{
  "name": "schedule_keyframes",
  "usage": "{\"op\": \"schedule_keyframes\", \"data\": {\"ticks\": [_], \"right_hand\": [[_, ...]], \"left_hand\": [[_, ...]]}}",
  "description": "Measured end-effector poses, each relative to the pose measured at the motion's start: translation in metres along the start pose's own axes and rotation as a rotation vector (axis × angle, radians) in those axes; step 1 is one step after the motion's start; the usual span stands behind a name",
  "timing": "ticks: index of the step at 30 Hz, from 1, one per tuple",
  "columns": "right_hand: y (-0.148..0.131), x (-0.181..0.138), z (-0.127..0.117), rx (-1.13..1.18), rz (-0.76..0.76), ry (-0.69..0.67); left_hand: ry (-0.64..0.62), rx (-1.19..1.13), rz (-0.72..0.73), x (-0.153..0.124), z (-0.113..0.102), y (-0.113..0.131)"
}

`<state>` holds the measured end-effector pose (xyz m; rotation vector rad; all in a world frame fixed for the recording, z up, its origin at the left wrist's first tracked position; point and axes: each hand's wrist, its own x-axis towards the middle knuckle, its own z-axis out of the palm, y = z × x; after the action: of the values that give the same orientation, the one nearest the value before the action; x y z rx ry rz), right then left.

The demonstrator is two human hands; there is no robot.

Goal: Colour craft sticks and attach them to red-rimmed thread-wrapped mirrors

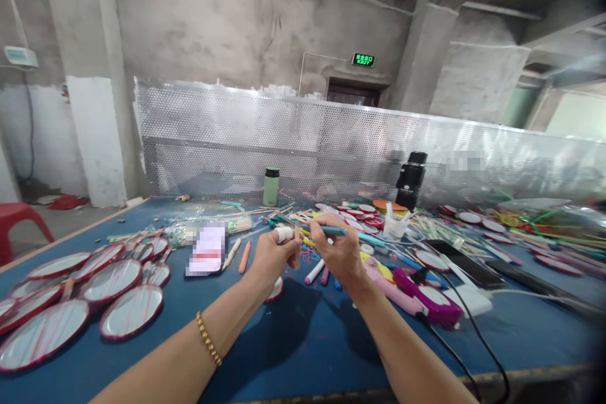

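My left hand (272,255), with white tape round one finger, pinches a flat wooden stick (297,246) held upright above the table. In my right hand (338,252) is a teal marker pen (334,230), gripped as for writing, its front end close to the stick. Partly hidden by my left forearm, a small red-rimmed disc (277,290) shows below. Capped markers (314,271) lie under and between my hands. An orange marker (245,257) rests left of my left hand.
Red-rimmed oval discs (120,281) are piled at the left. A phone (207,249) lies nearby. On the right are a pink and purple glue-gun-like tool (426,297), cables and a dark phone (464,262). A green bottle (271,187) and black flask (411,182) stand behind.
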<state>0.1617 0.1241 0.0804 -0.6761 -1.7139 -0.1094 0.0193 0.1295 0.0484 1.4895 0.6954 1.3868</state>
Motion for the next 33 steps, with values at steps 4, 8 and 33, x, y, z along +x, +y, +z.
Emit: {"op": "schedule_keyframes", "data": {"ticks": [4,8,33], "right_hand": [[0.0017,-0.0009,0.0003,-0.006,0.006,-0.005],[0.0033,-0.0014,0.0002,-0.007,0.017,-0.006],[0.0022,-0.0018,0.0002,-0.015,0.016,-0.010]], "left_hand": [[0.004,-0.005,0.001,-0.0001,0.0009,-0.0003],[0.001,-0.001,-0.003,-0.0002,0.0008,-0.0001],[-0.016,0.012,0.003,-0.0011,0.0007,0.0008]]}}
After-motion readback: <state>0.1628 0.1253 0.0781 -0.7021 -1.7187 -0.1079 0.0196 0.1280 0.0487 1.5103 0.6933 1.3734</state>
